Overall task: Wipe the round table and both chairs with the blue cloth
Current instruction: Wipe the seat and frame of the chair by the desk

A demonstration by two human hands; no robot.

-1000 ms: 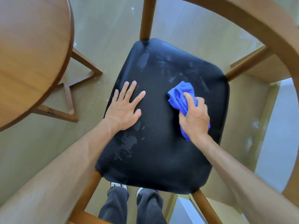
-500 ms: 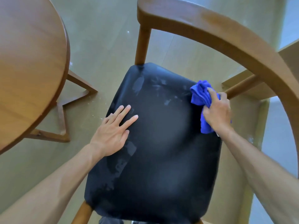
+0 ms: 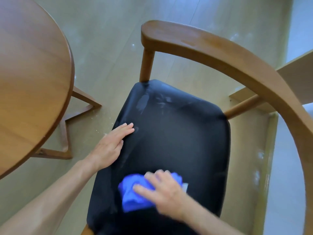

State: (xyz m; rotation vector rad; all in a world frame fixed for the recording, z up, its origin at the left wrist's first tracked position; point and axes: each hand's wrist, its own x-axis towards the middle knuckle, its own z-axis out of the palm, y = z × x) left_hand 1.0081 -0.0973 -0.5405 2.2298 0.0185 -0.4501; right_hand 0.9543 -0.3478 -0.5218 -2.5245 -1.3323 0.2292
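Right hand (image 3: pixel 166 195) pressing bunched blue cloth (image 3: pixel 133 195) near seat (image 3: pixel 177 141) front edge (soft, limp; gather whole wad); left hand (image 3: pixel 110 146) lying flat.

A pale greenish-beige floor (image 3: pixel 105 34) fills the room, laid in long planks with faint seams and a soft sheen from daylight. White specks and crumbs (image 3: pixel 101 129) lie scattered on it (thickest toward the left of centre). At the right edge a light wooden shelf unit (image 3: pixel 294 72) stands beside a strip of paler grey floor (image 3: pixel 288 184), brighter than the rest.
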